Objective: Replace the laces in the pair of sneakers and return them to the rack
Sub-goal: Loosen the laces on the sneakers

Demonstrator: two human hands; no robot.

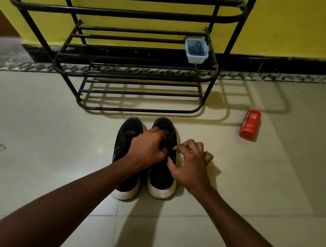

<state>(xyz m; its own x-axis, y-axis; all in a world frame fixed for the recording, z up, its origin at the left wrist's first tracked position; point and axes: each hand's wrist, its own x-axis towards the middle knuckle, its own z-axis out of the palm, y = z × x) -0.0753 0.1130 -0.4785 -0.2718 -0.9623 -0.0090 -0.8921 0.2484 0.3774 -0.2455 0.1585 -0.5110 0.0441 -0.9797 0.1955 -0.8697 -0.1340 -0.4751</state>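
Working at the lacing of one sneaker is judged to be the step in hand, so the relacing is not yet finished and nothing has been returned. The pair of sneakers (127, 134) is stood side by side on the floor (41, 134) at the centre of the frame, toes towards the rack (140, 110) just above and white heels towards the lower edge. The left hand (147, 149) is laid across onto the right-of-centre sneaker (161, 181), its fingers curled down into the lacing zone. The right hand (190, 163) is held just beside the same shoe, thumb and forefinger drawn towards its edge and the other fingers curled. Whether a lace is pinched there cannot be told, since black on black hides it. Next, a firm pinch on the lace end is called for, with the shoe steadied while the lace is fed or drawn through an eyelet. The other shoe must then be treated and both lifted onto a shelf. A red bottle (250, 124) is lying on the floor at the right, and a plastic tub (196, 50) is set on a shelf.
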